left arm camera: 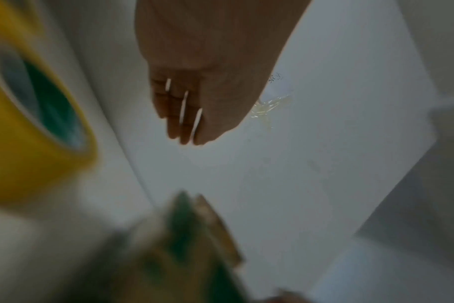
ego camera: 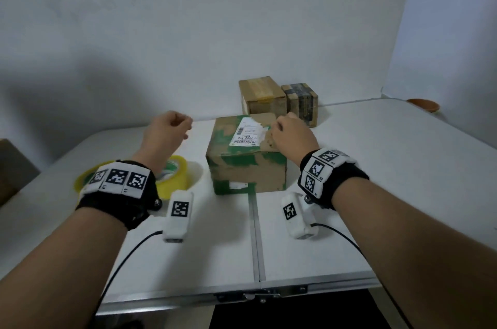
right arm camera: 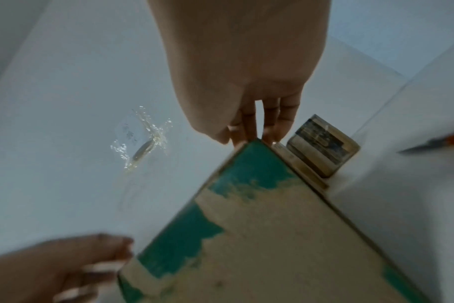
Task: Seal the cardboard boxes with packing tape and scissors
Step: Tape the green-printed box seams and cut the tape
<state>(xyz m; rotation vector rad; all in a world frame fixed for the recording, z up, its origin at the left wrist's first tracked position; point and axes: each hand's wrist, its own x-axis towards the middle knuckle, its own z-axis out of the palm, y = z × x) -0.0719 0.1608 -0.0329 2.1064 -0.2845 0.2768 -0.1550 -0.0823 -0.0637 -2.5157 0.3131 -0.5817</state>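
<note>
A worn green and brown cardboard box (ego camera: 242, 167) with a white shipping label stands mid-table. My right hand (ego camera: 289, 129) rests on its top right, fingers curled over the far corner of the box (right arm camera: 272, 235); the right wrist view shows the right hand (right arm camera: 246, 123) with fingertips at that corner. My left hand (ego camera: 172, 127) hovers left of the box, a small gap away, loosely curled and holding nothing. A yellow packing tape roll (ego camera: 174, 181) lies flat under my left wrist. Orange-handled scissors (ego camera: 423, 105) lie far right at the table's back edge.
Two smaller taped boxes, a brown box (ego camera: 262, 95) and a darker box (ego camera: 302, 101), stand against the wall behind the green box. The white folding table (ego camera: 215, 248) has a centre seam. A crumpled scrap of clear tape (right arm camera: 143, 139) sticks to the wall. A brown object sits at the far left edge.
</note>
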